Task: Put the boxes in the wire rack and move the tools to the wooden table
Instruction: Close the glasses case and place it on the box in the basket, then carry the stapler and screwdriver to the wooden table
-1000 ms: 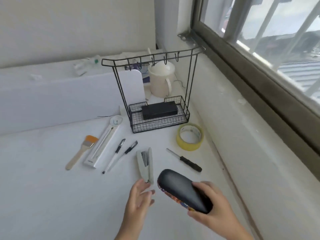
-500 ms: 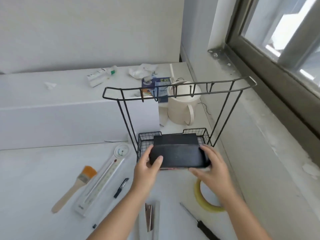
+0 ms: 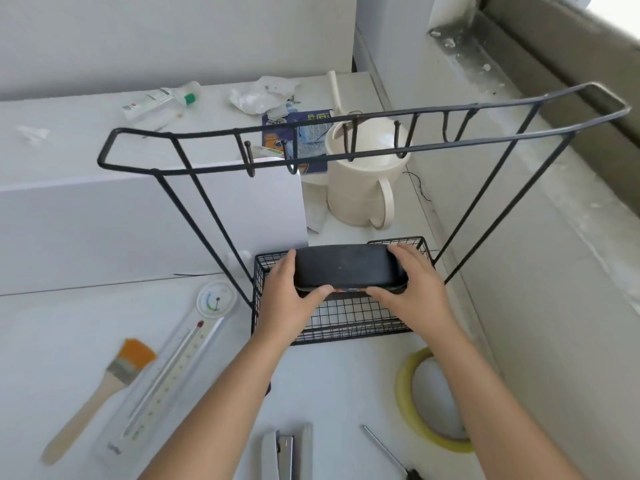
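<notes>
Both hands hold a rounded black case (image 3: 348,268) over the back half of the black wire rack's basket (image 3: 349,323). My left hand (image 3: 289,299) grips its left end and my right hand (image 3: 410,289) grips its right end. The black box seen earlier in the basket is hidden beneath the case. On the white surface lie a paintbrush (image 3: 100,393), a thermometer (image 3: 166,372), a stapler (image 3: 287,452), a screwdriver (image 3: 388,453) and a yellow tape roll (image 3: 433,400). The pens are hidden under my left forearm.
The rack's tall hook bar (image 3: 346,136) arches above my hands. A cream jug (image 3: 360,181) stands behind the basket. A white raised ledge (image 3: 104,209) at left carries a tube, wrappers and a blue packet. A wall and window sill close in on the right.
The black case went from my right hand near the table's front into both hands, then forward and down over the basket. The view has moved closer to the rack.
</notes>
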A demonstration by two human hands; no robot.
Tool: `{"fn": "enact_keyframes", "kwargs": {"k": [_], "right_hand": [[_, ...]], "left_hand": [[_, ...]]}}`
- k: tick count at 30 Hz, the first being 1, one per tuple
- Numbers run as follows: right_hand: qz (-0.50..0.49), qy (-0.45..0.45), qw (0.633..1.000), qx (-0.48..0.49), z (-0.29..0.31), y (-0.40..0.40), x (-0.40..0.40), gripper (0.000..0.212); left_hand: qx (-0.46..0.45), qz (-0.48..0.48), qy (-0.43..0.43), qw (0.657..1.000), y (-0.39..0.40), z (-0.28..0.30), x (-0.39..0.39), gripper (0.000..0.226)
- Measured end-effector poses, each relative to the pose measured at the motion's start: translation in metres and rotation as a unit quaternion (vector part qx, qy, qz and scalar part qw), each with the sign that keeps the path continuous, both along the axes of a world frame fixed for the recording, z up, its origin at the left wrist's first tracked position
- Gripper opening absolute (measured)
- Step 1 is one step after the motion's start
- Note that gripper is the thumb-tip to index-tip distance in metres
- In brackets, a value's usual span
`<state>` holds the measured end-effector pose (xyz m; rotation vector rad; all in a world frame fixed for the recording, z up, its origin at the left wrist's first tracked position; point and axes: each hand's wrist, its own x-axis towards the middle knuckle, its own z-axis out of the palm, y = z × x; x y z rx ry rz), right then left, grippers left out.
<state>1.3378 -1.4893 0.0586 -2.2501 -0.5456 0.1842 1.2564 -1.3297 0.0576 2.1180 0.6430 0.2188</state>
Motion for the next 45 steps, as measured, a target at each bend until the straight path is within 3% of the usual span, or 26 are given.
{"fn": "enact_keyframes", "kwargs": {"k": [10, 30, 37, 40, 42, 43, 45], "right_hand": [[0.031, 0.065, 0.997, -0.016, 0.011, 0.003, 0.003, 0.067], [0.023, 0.043, 0.997, -0.059, 0.022, 0.003, -0.01, 0.07], [-0.016, -0.076, 0.994, 0.083, 0.043, -0.055, -0.088, 0.031], [-0.029, -0.067, 0.995, 0.067, 0.029, -0.094, -0.151, 0.034], [-0.034, -0.069, 0.996, -0.04, 0.004, -0.112, -0.185, 0.034], [-0.025, -0.036, 0.993, -0.106, -0.009, -0.116, -0.198, 0.042], [0.003, 0.022, 0.983, -0.181, -0.031, -0.12, -0.214, 0.045]], "left_hand": [[0.041, 0.014, 0.004, 0.999, -0.003, 0.0, -0.001, 0.069], [0.079, 0.001, -0.001, 0.997, -0.007, 0.007, -0.007, 0.06], [0.039, 0.04, -0.089, 0.994, -0.044, 0.027, -0.104, 0.052], [0.048, 0.119, -0.03, 0.991, -0.074, 0.011, -0.166, 0.069], [0.043, 0.138, 0.096, 0.985, -0.095, 0.0, -0.194, 0.086], [0.038, 0.137, 0.169, 0.975, -0.103, -0.004, -0.203, 0.089], [0.028, 0.14, 0.239, 0.961, -0.11, -0.006, -0.21, 0.074]]}}
